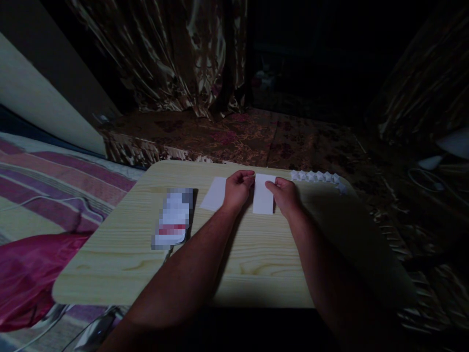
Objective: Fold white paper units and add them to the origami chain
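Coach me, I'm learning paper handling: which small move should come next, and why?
Perhaps steady the left edge of the held white sheet with the left hand: the right hand grips its right edge, while the left is near its upper left corner, contact unclear.

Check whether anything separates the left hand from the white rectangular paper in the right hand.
Nothing visible: the left hand is beside the upper left edge of the white rectangular paper, though actual contact is unclear.

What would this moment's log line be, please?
right hand: holding white rectangular paper | left hand: beside its edge | white star shapes: right of hands
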Action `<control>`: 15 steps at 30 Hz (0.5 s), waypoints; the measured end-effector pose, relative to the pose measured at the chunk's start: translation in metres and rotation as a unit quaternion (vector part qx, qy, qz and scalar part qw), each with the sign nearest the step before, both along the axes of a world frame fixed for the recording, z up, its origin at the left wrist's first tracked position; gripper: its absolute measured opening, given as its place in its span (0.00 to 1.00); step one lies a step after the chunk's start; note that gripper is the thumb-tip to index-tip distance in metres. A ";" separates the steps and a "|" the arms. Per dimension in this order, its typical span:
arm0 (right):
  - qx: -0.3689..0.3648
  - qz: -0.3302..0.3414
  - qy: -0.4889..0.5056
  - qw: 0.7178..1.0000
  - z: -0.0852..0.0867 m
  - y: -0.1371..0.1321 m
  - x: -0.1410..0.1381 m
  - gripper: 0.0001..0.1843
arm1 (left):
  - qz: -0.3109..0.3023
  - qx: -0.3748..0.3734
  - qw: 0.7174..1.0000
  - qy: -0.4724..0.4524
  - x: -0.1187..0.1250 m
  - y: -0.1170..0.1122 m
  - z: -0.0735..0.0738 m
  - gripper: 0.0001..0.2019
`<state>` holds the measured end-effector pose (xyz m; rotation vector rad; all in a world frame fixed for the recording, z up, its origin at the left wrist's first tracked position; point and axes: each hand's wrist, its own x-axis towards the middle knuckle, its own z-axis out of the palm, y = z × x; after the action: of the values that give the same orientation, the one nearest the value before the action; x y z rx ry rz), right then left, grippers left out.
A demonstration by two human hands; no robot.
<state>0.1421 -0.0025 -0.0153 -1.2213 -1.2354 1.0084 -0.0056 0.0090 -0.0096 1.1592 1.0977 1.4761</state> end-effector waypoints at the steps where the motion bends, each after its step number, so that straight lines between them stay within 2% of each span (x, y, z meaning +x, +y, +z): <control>1: 0.001 0.001 0.003 1.000 -0.001 0.001 0.000 0.13 | -0.005 -0.003 1.000 0.002 0.000 0.000 0.000 0.14; 6: -0.009 -0.005 0.040 0.999 -0.001 0.002 -0.002 0.13 | -0.028 0.005 1.000 0.002 0.000 0.003 0.002 0.15; 11: -0.014 0.011 0.060 0.998 0.001 0.004 -0.001 0.14 | 0.005 0.019 0.999 -0.030 -0.001 0.008 0.002 0.16; 15: -0.023 0.003 0.046 0.999 0.003 0.004 -0.002 0.13 | 0.007 0.019 0.999 -0.034 -0.003 0.010 0.002 0.15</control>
<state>0.1401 0.0018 -0.0127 -1.1936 -1.1500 1.0903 -0.0088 0.0189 -0.0080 1.1207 1.0371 1.5436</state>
